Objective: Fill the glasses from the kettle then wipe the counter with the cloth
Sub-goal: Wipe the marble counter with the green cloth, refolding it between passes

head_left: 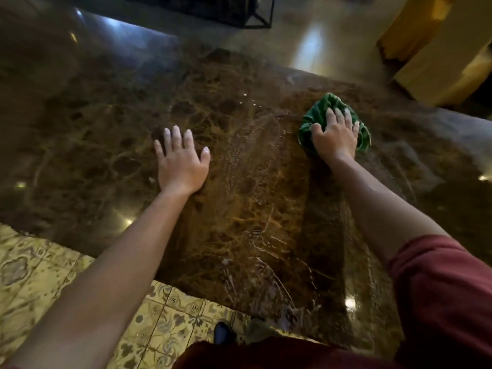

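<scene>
Yellow patterned floor tiles (53, 275) lower left, ornate brown motifs. Dark shoe toe (222, 332) on tiles at bottom centre. Glossy beige floor (306, 46) beyond far edge, bright light reflection on it. Black metal frame (255, 14) top centre, standing on that floor. Yellow boxy furniture (436, 57) top right, chipped lower corner.

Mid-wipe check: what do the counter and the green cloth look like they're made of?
Counter: looks like polished brown marble or similar stone, with pale veins, glossy light reflections and wet streaks. Cloth: seems a soft woven or terry fabric, dark green with lighter stripes, bunched under the right hand. The blur hides the weave. The left hand rests flat on the stone.
</scene>
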Motion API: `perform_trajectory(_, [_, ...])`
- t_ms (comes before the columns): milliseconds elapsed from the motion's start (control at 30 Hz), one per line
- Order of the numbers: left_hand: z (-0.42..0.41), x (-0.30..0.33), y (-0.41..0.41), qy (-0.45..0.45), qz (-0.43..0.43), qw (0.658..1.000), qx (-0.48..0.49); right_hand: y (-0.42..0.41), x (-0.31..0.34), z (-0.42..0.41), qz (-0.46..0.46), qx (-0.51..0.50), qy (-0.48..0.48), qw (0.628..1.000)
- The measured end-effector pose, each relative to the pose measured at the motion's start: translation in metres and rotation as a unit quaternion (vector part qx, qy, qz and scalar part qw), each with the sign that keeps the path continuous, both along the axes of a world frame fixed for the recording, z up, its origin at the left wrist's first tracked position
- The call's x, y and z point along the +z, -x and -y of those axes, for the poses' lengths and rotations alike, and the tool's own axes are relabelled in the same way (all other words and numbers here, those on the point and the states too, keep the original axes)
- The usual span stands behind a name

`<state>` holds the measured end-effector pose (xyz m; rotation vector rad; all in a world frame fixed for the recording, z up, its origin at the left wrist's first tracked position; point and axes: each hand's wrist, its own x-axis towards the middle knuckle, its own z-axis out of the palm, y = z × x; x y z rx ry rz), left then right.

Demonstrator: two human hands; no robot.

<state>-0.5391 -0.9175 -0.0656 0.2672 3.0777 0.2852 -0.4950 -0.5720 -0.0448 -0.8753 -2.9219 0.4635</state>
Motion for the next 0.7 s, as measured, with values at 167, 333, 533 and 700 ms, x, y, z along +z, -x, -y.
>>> perform_trajectory(167, [0.001,-0.005,0.004,-0.006,-0.015,1.000,0.009,0.077,0.002,0.036,-0.021,0.133,0.035,0.990])
perform_trajectory(333, [0.006,-0.004,0.003,-0.025,-0.015,0.999,0.019,0.120,0.008,0.068,-0.039,0.221,0.154,0.962])
perform_trajectory(533, [0.007,-0.004,0.006,-0.089,-0.024,0.995,0.044,0.054,0.006,0.105,-0.060,0.349,0.197,0.914])
perform_trajectory(700, [0.008,-0.002,0.005,-0.080,-0.019,0.996,0.037,-0.053,0.000,0.120,-0.077,0.403,0.213,0.887])
